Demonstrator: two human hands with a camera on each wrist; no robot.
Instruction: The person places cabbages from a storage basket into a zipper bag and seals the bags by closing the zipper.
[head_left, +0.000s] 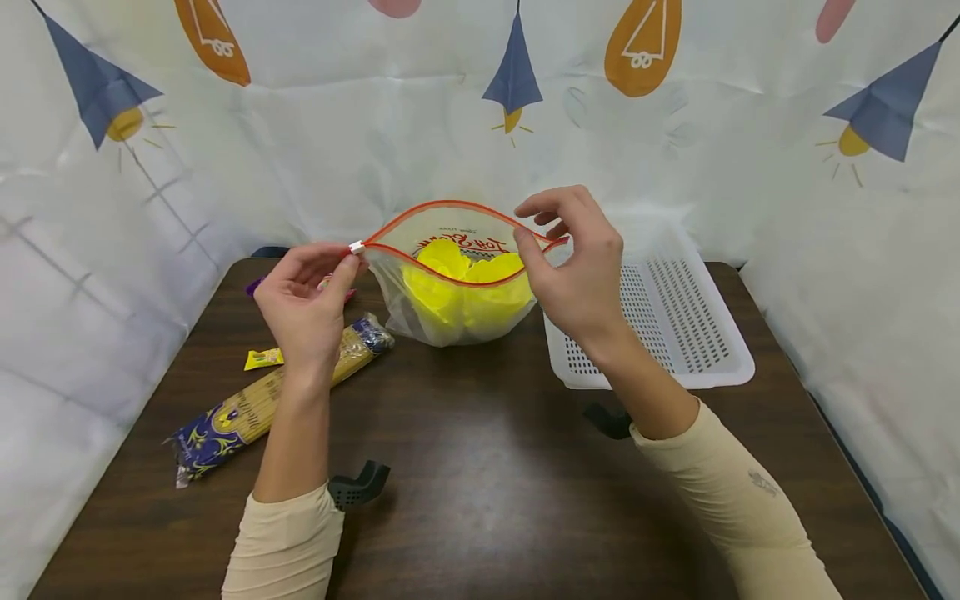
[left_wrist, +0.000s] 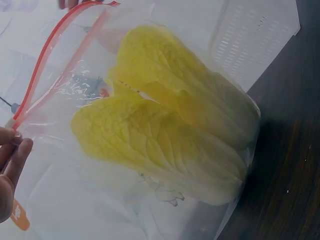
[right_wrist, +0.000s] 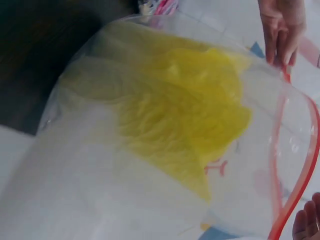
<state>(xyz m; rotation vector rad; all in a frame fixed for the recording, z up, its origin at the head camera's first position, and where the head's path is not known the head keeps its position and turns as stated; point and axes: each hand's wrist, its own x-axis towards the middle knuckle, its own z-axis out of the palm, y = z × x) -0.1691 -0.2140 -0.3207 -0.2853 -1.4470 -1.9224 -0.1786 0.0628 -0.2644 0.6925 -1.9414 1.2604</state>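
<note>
1. So, the zip bag [head_left: 450,292] stands near the far edge of the surface [head_left: 480,483], about mid-width, its bottom resting on the wood and its red-orange zip track gaping in a wide oval. Inside is yellow cabbage [left_wrist: 165,130], two leafy chunks side by side, sitting well below the track.
2. The left hand [head_left: 303,304] pinches the white slider [head_left: 357,247] at the bag's left end between thumb and fingertips. The right hand [head_left: 577,267] pinches the track at the opposite end, fingers curled over the rim. So both hands are clamped on the bag's mouth, one at each end.
3. If the slider is about to run along that track, I'd say the trick is pulling the two ends apart first so the two lips lie flat together. Right now they bow out a lot, and a slider tends to jam or skip on a bowed track. Keep the right pinch firm as an anchor, and keep the leaves down out of the seal.
4. Around it: a white perforated basket [head_left: 675,317] just beside the bag toward the right edge, a spaghetti packet [head_left: 255,408] lying diagonally toward the left edge, and a small yellow sachet [head_left: 262,359] next to it.
</note>
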